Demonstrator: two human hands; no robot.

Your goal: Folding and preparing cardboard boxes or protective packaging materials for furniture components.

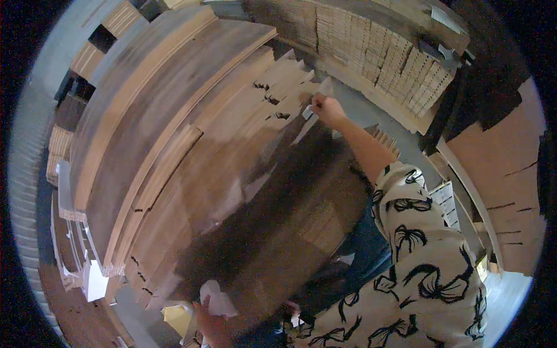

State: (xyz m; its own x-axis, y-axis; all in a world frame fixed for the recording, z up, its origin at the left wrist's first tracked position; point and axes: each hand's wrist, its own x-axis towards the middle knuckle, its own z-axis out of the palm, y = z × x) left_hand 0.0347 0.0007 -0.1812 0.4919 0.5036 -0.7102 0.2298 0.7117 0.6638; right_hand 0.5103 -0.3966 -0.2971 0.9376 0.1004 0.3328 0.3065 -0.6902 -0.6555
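A large stack of brown flat boards [301, 191] lies in front of me, its dark upper surface smeared by motion and broken by pale streaks. My right hand [329, 111] is closed at the far right corner of this stack. A thin, pale piece [326, 88] juts out beside its fingers; what exactly the fist grips does not show clearly. A small white scrap [308, 112] lies just under that fist. Low in the view, my left hand [213, 322] is blurred at the near edge, against a whitish rounded piece [218, 298]. The left fingers are mostly indistinct.
Further stacks of brown boards [130, 124] rise on the left. Bundled cardboard pieces [371, 52] stand along the back. To the right are a brown panel [493, 191] and papers with printing [445, 203]. Something yellow [177, 318] lies beside my left hand.
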